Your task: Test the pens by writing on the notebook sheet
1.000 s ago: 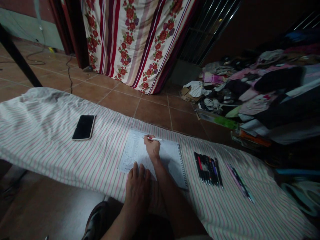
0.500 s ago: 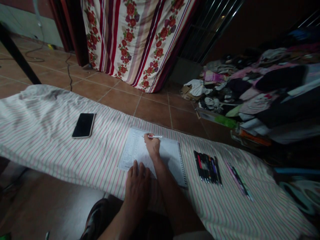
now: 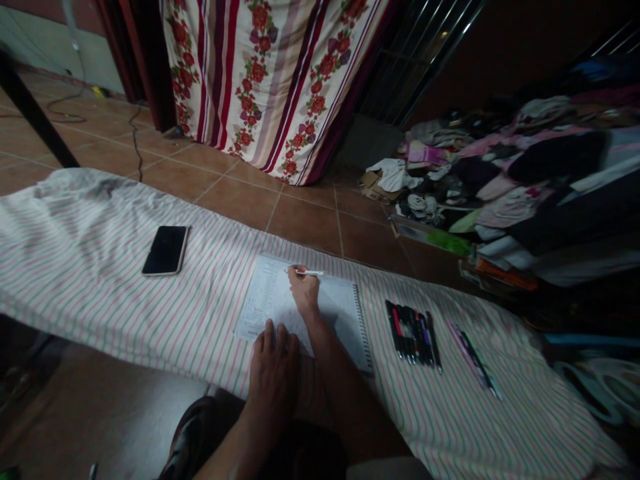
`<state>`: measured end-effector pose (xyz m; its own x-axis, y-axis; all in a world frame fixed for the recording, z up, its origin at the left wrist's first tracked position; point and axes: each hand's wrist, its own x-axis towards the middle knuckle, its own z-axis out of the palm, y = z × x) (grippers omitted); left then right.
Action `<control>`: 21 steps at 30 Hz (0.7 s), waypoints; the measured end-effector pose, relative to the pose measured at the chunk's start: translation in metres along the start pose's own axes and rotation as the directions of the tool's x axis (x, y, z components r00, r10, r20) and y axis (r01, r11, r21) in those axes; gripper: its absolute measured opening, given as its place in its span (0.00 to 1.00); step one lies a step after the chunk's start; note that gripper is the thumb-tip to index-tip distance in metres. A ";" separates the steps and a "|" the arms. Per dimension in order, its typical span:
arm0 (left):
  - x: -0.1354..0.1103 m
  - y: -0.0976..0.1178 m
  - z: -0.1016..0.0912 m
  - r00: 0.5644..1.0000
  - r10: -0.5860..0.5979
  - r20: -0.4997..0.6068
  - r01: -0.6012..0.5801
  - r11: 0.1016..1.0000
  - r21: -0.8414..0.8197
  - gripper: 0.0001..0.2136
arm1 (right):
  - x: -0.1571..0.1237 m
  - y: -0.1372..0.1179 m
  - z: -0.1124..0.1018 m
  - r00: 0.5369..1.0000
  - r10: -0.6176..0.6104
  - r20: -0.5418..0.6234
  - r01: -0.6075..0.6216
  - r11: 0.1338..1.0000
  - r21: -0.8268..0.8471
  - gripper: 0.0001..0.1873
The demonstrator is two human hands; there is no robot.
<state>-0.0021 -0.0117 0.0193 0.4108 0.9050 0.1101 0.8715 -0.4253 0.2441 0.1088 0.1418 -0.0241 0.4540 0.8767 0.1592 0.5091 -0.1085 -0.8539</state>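
A spiral notebook [image 3: 340,307] lies open on the striped cloth, its page partly covered with handwriting. My right hand [image 3: 304,291] rests on the page, its fingers closed round a white pen [image 3: 311,272] whose tip is at the upper part of the sheet. My left hand [image 3: 274,353] lies flat over the notebook's near edge, fingers stretched out and holding nothing. To the right of the notebook a row of several pens [image 3: 414,335] lies side by side, mostly dark with a red one among them. A few more pens [image 3: 475,360] lie farther right.
A dark-screened phone [image 3: 166,250] lies on the striped cloth [image 3: 215,267] at the left. Beyond the cloth's far edge are a tiled floor [image 3: 240,190] and a flowered curtain [image 3: 275,80]. Heaped clothes [image 3: 500,160] fill the right side.
The view has shifted very slightly. Both hands stay almost in place, with the pen still on the page; the pen appears to have turned a little in the right hand.
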 end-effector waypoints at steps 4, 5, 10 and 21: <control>0.000 0.000 0.000 1.000 0.001 -0.019 -0.001 1.000 0.001 0.15 | 0.001 0.001 0.000 1.000 0.007 0.012 -0.007 1.000 0.013 0.17; 0.000 0.000 0.000 1.000 0.002 -0.017 -0.002 1.000 -0.003 0.15 | 0.000 0.001 0.001 1.000 0.010 0.013 -0.010 1.000 0.017 0.18; 0.001 0.000 -0.003 1.000 -0.006 0.003 0.006 1.000 -0.024 0.15 | 0.001 0.001 0.001 0.999 0.017 0.036 -0.018 0.999 0.032 0.17; 0.000 0.000 -0.002 0.999 -0.006 0.034 0.007 1.000 -0.009 0.16 | 0.002 0.001 0.001 0.998 0.032 0.051 -0.034 0.999 0.039 0.17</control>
<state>-0.0026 -0.0114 0.0209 0.4140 0.9071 0.0759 0.8718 -0.4191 0.2536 0.1096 0.1436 -0.0254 0.4321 0.8955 0.1066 0.4645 -0.1197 -0.8774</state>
